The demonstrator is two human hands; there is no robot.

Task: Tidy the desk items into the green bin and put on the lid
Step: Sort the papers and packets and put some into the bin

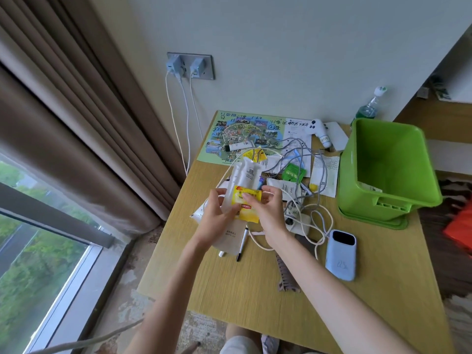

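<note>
The green bin [388, 172] stands open at the desk's right back, on its green lid [378, 221]; a slip of paper lies inside. My left hand [218, 213] grips a bundle of white sachets [245, 177] held above the desk's middle. My right hand [268, 208] pinches a yellow tea bag packet [246, 205] against the front of that bundle. Both hands hover over the clutter, left of the bin.
A blue power bank [341, 254], tangled cables [301, 159], a black pen [241, 245], a brown hair clip [284, 275], a green packet [293, 172], a white tube [240, 146], a map sheet [245, 135] and a white handheld device [320, 131] lie on the desk. A bottle [370, 106] stands behind the bin.
</note>
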